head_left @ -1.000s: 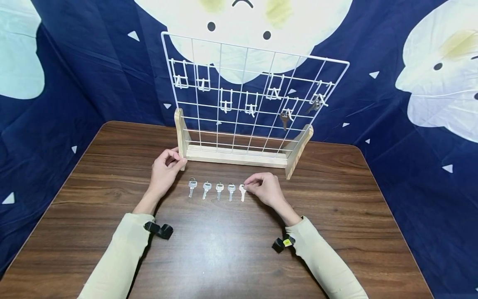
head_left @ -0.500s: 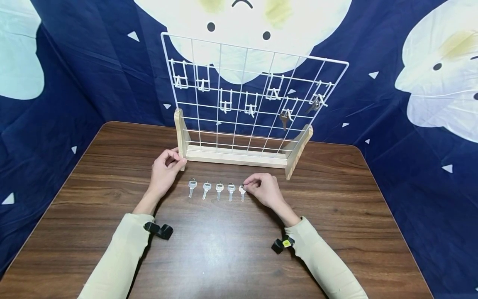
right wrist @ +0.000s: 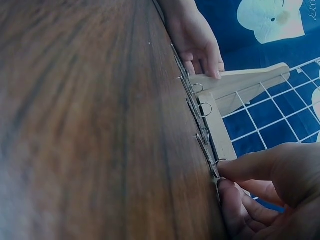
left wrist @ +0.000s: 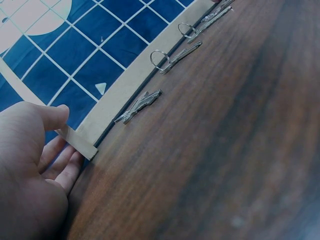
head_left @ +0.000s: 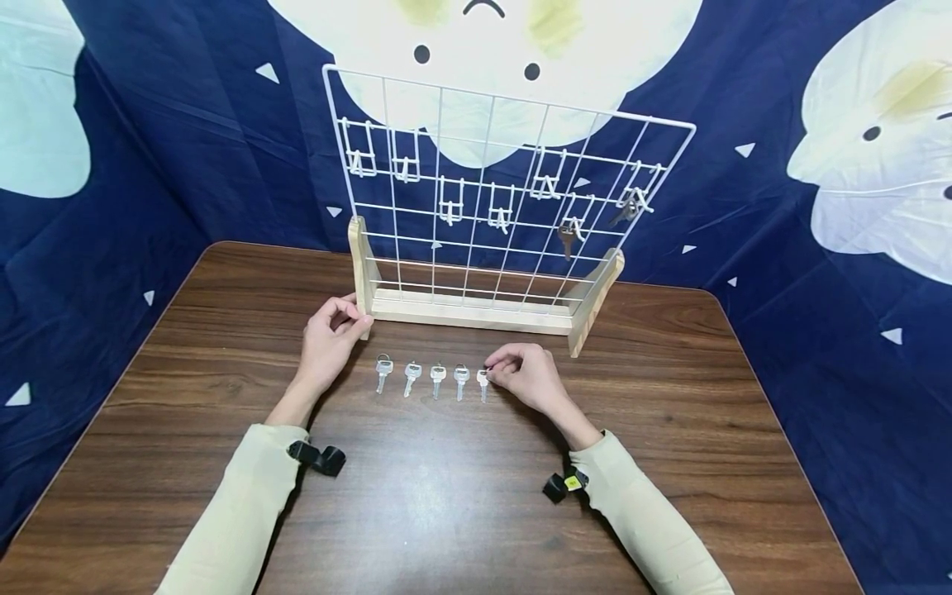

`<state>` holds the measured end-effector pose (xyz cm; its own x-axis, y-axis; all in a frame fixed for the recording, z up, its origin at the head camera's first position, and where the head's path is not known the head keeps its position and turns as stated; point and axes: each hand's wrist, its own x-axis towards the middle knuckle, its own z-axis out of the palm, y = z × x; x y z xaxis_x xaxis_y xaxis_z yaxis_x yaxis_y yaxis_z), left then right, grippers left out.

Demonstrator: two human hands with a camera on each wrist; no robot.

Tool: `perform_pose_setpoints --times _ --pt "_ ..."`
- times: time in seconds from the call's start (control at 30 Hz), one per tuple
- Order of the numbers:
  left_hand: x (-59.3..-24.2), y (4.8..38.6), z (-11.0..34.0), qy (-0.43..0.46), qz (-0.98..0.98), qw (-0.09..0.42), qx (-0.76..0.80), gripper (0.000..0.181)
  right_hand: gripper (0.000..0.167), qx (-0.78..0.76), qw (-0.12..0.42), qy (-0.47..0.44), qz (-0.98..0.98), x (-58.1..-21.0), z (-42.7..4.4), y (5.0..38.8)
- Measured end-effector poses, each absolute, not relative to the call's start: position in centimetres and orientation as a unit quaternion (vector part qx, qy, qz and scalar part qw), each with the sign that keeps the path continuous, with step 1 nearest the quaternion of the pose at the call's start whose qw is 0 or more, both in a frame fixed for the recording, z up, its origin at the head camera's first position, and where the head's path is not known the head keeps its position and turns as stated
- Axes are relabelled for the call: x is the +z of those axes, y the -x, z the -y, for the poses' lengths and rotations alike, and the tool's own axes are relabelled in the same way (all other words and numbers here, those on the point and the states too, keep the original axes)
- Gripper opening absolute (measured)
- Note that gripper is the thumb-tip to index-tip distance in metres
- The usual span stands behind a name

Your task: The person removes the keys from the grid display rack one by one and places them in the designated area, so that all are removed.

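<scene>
Five-key rows aside, several silver keys (head_left: 437,378) lie side by side on the table, most with a ring at the top. My right hand (head_left: 530,377) pinches the rightmost key (head_left: 483,385) near its head, between thumb and fingertips; its blade points towards me, at the tabletop. My left hand (head_left: 326,343) grips the left wooden leg (head_left: 361,277) of a white wire grid rack (head_left: 491,165). In the left wrist view the thumb lies on one side of that leg (left wrist: 82,142) and fingers on the other. The right fingertips hide the top of the pinched key.
White hooks (head_left: 449,211) hang at different heights on the grid. One key (head_left: 567,241) hangs from a lower right hook, another (head_left: 626,211) from the far right hook. A wooden crossbar (head_left: 468,315) joins the rack's legs. Blue cloth (head_left: 149,165) surrounds the wooden table (head_left: 416,512).
The rightmost key has tilted slightly in the right fingertips and looks less bright than a second ago. The left hand and the rack have stayed in place.
</scene>
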<state>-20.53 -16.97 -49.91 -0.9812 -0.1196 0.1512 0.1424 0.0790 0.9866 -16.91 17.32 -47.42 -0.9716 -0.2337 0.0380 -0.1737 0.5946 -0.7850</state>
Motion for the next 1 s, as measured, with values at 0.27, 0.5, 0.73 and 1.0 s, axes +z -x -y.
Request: perform_pose_setpoints --times 0.27,0.5,0.73,1.0 --pt "-49.9 20.5 17.0 0.008 0.728 0.095 -0.679 0.018 0.015 -0.451 0.036 0.114 -0.884 -47.1 -17.5 16.9" --pt "-50.0 20.6 17.0 0.012 0.732 0.1 -0.674 0.021 0.013 -0.467 0.024 0.116 -0.876 -46.7 -17.5 17.0" --pt "-49.9 20.5 17.0 0.012 0.731 0.099 -0.675 0.022 0.013 -0.489 0.012 0.11 -0.865 -45.9 -17.6 16.8" --pt "-50.0 20.6 16.9 0.011 0.721 0.096 -0.686 0.018 0.016 -0.512 0.004 0.122 -0.85 -45.2 -17.7 16.7"
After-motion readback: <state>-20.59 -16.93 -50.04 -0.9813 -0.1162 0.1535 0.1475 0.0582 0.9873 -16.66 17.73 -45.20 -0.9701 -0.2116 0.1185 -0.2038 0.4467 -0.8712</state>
